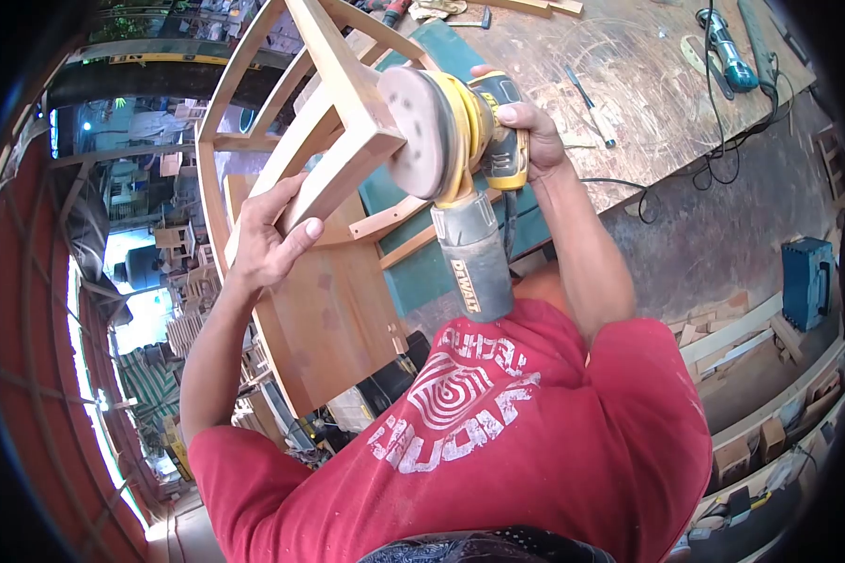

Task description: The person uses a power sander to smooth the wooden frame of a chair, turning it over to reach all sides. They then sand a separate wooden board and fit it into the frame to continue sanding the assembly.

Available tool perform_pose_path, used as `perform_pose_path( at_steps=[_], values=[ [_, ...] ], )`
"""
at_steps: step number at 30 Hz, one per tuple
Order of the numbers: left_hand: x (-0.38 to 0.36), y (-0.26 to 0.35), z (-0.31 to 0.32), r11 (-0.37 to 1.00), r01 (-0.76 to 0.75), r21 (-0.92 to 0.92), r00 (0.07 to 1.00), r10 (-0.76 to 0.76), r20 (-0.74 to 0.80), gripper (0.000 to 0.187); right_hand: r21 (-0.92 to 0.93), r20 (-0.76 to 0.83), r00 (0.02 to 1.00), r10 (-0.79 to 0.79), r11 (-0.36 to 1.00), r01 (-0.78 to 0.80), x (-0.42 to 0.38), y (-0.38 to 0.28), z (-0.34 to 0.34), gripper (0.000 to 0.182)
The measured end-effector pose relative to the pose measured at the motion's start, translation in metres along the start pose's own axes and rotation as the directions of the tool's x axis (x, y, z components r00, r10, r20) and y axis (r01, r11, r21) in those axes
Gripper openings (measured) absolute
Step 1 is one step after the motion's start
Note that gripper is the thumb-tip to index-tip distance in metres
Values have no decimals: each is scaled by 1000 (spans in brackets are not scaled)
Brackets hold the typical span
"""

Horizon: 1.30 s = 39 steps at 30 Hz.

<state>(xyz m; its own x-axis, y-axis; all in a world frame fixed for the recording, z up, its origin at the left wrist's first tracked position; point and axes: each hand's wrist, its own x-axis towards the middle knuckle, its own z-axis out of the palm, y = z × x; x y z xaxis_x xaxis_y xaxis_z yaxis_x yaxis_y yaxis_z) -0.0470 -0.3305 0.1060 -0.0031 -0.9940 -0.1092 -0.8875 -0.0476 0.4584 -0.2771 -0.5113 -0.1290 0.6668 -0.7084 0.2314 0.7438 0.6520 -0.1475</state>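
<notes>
My left hand [274,230] is wrapped round a leg of a light wooden chair frame [343,169], thumb on the near side. The frame is tilted, with its corner pointing toward the sander. In my right hand [535,131] is a yellow and black orbital sander [474,117], held by its body. Its round, holed pad [413,131] faces left, right beside the corner of the frame; whether they touch is hard to tell. A grey dust canister [472,258] hangs below the sander. The wooden seat panel [324,319] lies beneath the frame.
The scratched workbench [629,84] carries a chisel [591,108], a hammer [485,17], a metal power tool [728,52] and black cables. A green sheet [413,272] is under the chair. A blue case [807,281] and wood offcuts are at the right.
</notes>
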Motion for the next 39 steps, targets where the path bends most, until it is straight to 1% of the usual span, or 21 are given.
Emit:
perform_pose_path(
  at_steps=[2,3,6,8,10,13,16,17,19,23,24,25,26,28,29,30,32,34,36,38,39],
  values=[
    [1,0,-3,997,79,10,996,-79,49,78,-75,-40,999,-6,997,3,-1,-2,-1,64],
    [3,0,1,1000,10,6,1000,-10,9,79,-74,-41,999,-1,997,-2,-3,-3,0,64],
    [1,1,-2,998,44,50,998,-45,34,80,-99,-8,1000,17,995,-17,-28,-4,5,68],
    [0,-3,0,999,16,33,1000,-17,21,82,-125,-7,999,-53,991,52,-45,-8,11,73],
    [0,-2,1,1000,-4,-30,1000,4,-3,69,-216,-1,999,-53,975,52,-61,-18,16,79],
    [0,0,0,1000,-3,-22,1000,3,-2,76,-337,-23,985,-168,929,151,-80,-31,38,84],
    [-4,-2,2,999,-20,-33,999,19,-25,81,-391,-52,926,-374,861,326,-95,-37,69,76],
    [-4,-2,3,999,-31,-42,999,29,-29,81,-404,-48,926,-373,855,324,-98,-39,71,76],
    [-5,-3,1,996,-37,-76,999,38,1,76,-711,67,861,-504,582,396,-102,-42,78,73],
    [-8,-6,0,976,-61,-209,998,61,-7,67,-840,146,815,-561,364,402,-103,-23,104,71],
    [-9,-8,0,952,-62,-298,998,58,-21,65,-893,289,758,-585,121,434,-101,-19,110,70],
    [-10,-12,0,947,-74,-311,997,74,-14,65,-889,429,699,-571,-130,439,-100,-15,116,69],
    [-9,-15,-1,943,-89,-321,996,85,-24,65,-885,442,698,-564,-147,441,-95,-10,122,69],
    [-10,-17,-3,933,-71,-353,996,85,26,70,-738,673,543,-502,-506,448,-85,4,135,68],
    [-10,-14,-4,929,-72,-363,996,84,19,70,-705,706,485,-517,-583,404,-85,15,134,68],
    [-7,-9,-6,913,-34,-407,997,58,47,72,-697,713,487,-504,-587,412,-82,30,134,68],
    [-17,-15,-3,891,7,-455,995,37,89,74,-725,688,363,-628,-613,314,-87,78,139,69],
    [-8,-24,1,773,105,-625,991,-26,133,96,-694,714,431,-552,-637,334,-96,118,141,71],
    [-2,-28,-1,775,57,-630,986,56,159,101,-681,706,555,-441,-638,360,-108,139,142,72],
    [1,-40,-4,788,22,-616,970,133,205,101,-696,688,563,-459,-637,332,-108,142,136,71],
    [2,-44,-5,811,26,-584,973,115,202,102,-729,669,493,-556,-620,291,-102,133,130,70]
  ],
)
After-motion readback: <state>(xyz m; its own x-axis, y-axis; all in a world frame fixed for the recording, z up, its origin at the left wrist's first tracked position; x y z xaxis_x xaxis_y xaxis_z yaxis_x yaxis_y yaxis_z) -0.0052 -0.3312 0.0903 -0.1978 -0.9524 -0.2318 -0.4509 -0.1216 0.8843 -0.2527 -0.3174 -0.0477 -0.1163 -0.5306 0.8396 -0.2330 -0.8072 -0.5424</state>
